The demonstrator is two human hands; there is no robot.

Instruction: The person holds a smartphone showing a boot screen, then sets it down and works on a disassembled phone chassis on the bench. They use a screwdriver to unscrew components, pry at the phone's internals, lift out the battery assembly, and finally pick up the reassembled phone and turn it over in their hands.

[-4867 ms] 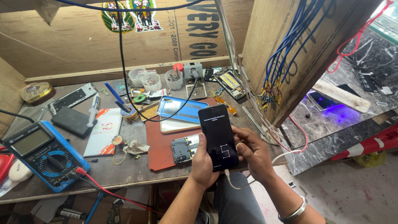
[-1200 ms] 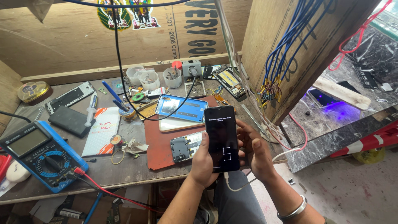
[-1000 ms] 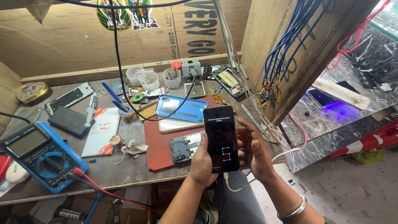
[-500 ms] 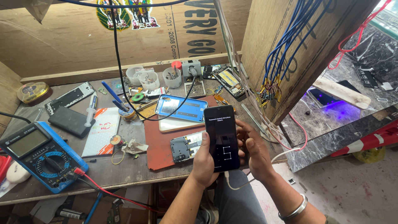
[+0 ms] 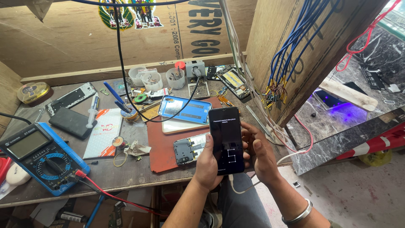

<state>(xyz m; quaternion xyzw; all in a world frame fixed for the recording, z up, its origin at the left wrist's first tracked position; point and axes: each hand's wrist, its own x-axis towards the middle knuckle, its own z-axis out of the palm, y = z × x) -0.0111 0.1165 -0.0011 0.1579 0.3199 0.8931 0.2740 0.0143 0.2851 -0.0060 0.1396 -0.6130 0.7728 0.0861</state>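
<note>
At the bench's left edge sits your blue digital multimeter (image 5: 39,157) with its red probe lead (image 5: 110,195), untouched. Centre, an opened phone chassis with exposed board (image 5: 188,150) lies on the red-brown rubber work mat (image 5: 165,145). Your left hand (image 5: 207,162) is curled about the black slab-shaped smartphone (image 5: 226,140), held upright just over the mat's right edge. Its screen now shows a traced unlock pattern; five seconds back, only a plain dotted grid. Your right hand (image 5: 260,153), half closed, steadies the phone's right side, thumb on the glass. A white cable (image 5: 241,188) hangs beneath.
</note>
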